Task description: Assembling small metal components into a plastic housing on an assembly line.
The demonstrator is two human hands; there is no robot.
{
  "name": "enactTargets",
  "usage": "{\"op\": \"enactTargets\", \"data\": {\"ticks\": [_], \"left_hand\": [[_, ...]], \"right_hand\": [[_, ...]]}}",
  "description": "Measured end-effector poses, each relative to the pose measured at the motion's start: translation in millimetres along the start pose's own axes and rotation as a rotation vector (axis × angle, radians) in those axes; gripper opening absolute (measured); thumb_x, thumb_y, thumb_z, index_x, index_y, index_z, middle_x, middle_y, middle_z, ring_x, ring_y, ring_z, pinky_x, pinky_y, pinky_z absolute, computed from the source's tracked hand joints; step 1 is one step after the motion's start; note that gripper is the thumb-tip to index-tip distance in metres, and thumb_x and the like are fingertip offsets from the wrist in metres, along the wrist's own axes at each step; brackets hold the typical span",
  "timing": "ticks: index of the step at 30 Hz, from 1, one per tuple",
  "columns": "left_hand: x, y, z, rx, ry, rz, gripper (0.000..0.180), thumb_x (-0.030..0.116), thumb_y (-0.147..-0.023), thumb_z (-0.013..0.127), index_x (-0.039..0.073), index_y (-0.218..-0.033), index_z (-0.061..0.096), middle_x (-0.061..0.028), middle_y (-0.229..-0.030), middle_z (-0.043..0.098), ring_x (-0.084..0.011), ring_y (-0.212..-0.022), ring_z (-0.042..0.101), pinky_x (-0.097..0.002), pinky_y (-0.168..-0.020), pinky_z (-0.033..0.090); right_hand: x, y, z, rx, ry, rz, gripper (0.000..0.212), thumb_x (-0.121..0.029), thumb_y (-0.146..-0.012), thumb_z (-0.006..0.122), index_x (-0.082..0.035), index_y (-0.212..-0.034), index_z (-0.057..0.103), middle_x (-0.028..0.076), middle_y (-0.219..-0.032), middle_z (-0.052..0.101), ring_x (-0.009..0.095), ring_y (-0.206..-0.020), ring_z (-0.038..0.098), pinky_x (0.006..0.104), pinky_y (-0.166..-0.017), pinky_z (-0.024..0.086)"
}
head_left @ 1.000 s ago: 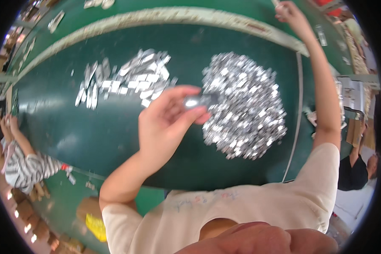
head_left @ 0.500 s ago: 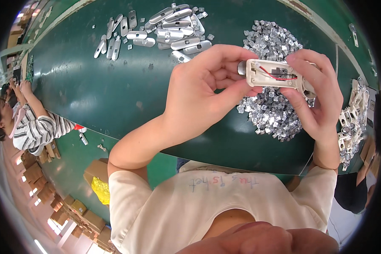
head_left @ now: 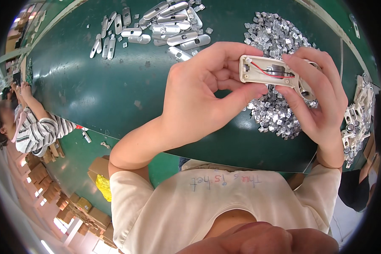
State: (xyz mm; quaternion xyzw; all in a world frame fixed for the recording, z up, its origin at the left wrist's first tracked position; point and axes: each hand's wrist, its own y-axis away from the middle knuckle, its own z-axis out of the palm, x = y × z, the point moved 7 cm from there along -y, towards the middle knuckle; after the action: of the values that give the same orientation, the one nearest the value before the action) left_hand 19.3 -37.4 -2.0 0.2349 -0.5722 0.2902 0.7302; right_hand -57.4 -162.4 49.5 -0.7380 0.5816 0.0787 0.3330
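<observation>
Between both hands is a cream plastic housing point(head_left: 258, 76), long and open on top, with a red and a black wire inside and a ring-shaped end at the right. My left hand point(head_left: 194, 93) is closed on the left end, thumb on the near side and fingers on the far side and beneath. Around the ring end, my right hand point(head_left: 321, 91) is closed, covering part of it. A grey metallic surface shows through the slot in the housing floor. Under and behind the hands lies a heap of small clear square pieces point(head_left: 275, 38).
Silver oval covers point(head_left: 173, 29) with small square holes lie at the far left of the green table point(head_left: 114, 89). More cream housings point(head_left: 357, 122) are heaped at the right edge. Another person point(head_left: 38, 127) works at the far left. A yellow bag point(head_left: 103, 187) sits by a carton below.
The silver end sticking out left of the housing no longer shows there, and the slot now shows more grey metal. Both hands keep their hold, with the housing slightly tilted.
</observation>
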Motion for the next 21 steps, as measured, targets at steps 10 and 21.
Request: {"op": "enactTargets", "data": {"ticks": [10, 21], "left_hand": [[-5, -2, -3, 0.065, 0.056, -0.042, 0.022, -0.005, -0.084, 0.054, -0.005, -0.106, 0.048, -0.0102, -0.085, 0.062, -0.0137, -0.075, 0.064, -0.0225, -0.066, 0.053], [-15, 1, -3, 0.118, -0.121, 0.051, 0.021, -0.002, -0.085, 0.055, -0.003, -0.104, 0.046, -0.0094, -0.089, 0.058, -0.0128, -0.077, 0.060, -0.0230, -0.066, 0.051]], "right_hand": [[-1, 5, 11, 0.041, 0.007, -0.063, 0.045, 0.002, -0.064, 0.072, 0.001, -0.106, 0.056, 0.014, -0.096, 0.053, 0.020, -0.076, 0.052, 0.0278, -0.063, 0.043], [22, 22, 36, 0.027, -0.647, 0.520, 0.031, 0.006, -0.076, 0.063, 0.001, -0.103, 0.048, 0.007, -0.100, 0.049, 0.011, -0.087, 0.049, 0.0216, -0.075, 0.039]]}}
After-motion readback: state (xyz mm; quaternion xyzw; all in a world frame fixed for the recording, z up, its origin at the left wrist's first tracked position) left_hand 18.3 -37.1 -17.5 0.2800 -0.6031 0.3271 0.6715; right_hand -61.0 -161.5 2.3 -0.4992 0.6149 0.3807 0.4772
